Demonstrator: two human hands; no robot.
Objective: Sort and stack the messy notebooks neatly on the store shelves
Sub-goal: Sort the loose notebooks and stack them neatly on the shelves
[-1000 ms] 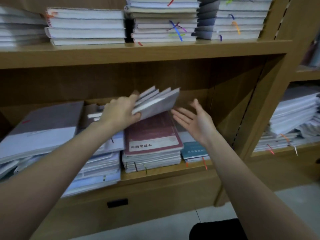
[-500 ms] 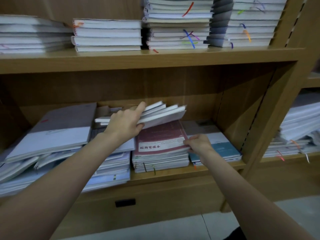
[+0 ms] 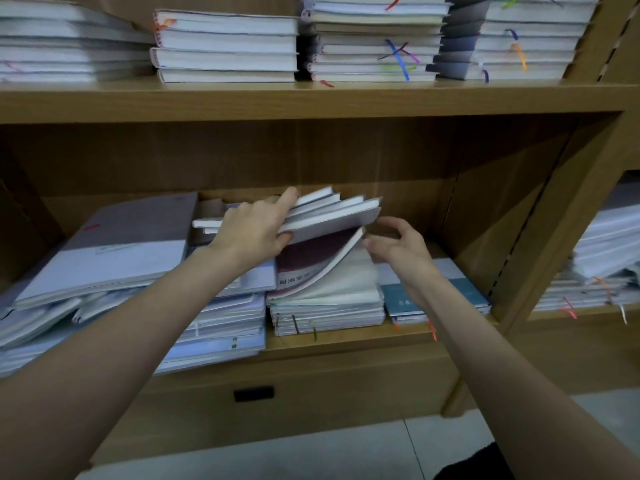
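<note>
1. Notebooks (image 3: 311,216): a fanned bundle of thin grey-covered ones is held tilted above the middle pile on the lower shelf (image 3: 346,336), its far end raised toward the shelf's back panel.
2. The left hand (image 3: 254,233) grips this bundle from its near-left side, fingers (image 3: 287,197) curled over the top edge and thumb underneath.
3. Beneath it, the maroon-covered notebook (image 3: 311,258) on top of the middle pile is bent upward at its right edge, showing pale pages below.
4. The right hand (image 3: 398,247) is at that lifted edge with fingers curled; whether they actually pinch the cover cannot be told.
5. A teal-covered notebook (image 3: 450,292) lies flat just right of the middle pile, partly under the right forearm.
6. To the left, a large grey-and-white notebook (image 3: 114,247) rests slanted on untidy piles.
7. The upper shelf (image 3: 311,98) carries neater stacks with coloured ribbon markers.
</note>
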